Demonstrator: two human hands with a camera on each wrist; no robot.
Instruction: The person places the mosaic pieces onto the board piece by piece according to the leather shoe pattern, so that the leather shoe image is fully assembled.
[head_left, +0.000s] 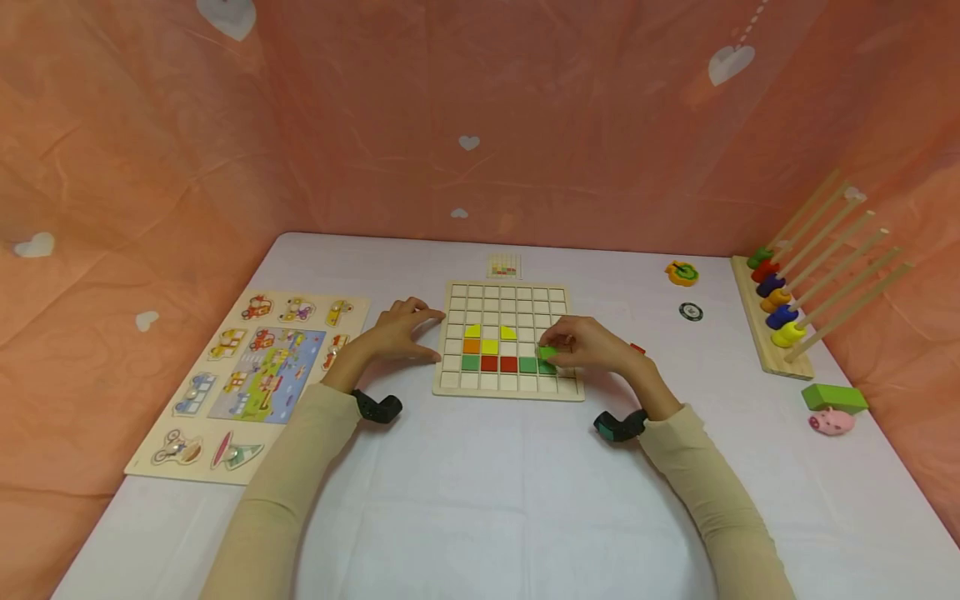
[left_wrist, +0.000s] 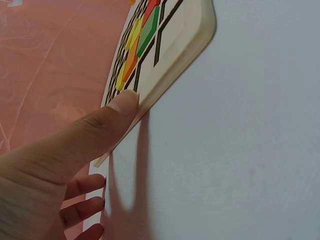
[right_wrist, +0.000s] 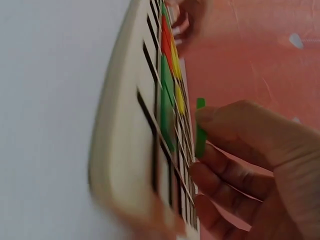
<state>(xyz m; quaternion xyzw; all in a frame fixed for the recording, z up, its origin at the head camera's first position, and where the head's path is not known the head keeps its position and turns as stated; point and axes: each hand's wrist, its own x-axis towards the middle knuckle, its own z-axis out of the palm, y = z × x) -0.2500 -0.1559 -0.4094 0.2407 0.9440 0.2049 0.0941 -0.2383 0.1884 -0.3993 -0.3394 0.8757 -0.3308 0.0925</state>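
Observation:
A wooden grid board (head_left: 540,296) lies on the table in front of me. One row holds green and red tiles (head_left: 498,364); above them sit an orange tile (head_left: 471,346), a yellow square (head_left: 490,347) and two yellow corner-cut tiles (head_left: 507,333). My right hand (head_left: 591,343) pinches a thin green tile (right_wrist: 200,142) between thumb and fingers, over the board's right part, above the end of the tile row. At the board's left edge is my left hand (head_left: 396,332), thumb touching the rim in the left wrist view, its other fingers spread.
Behind the board lies a small pattern card (head_left: 504,266). A vehicle peg puzzle (head_left: 161,454) is at left. To the right are a red piece (head_left: 637,348), a round chip (head_left: 691,312), an orange-green toy (head_left: 682,273), a peg rack (head_left: 776,360), a green block (head_left: 834,397) and a pink pig (head_left: 831,422).

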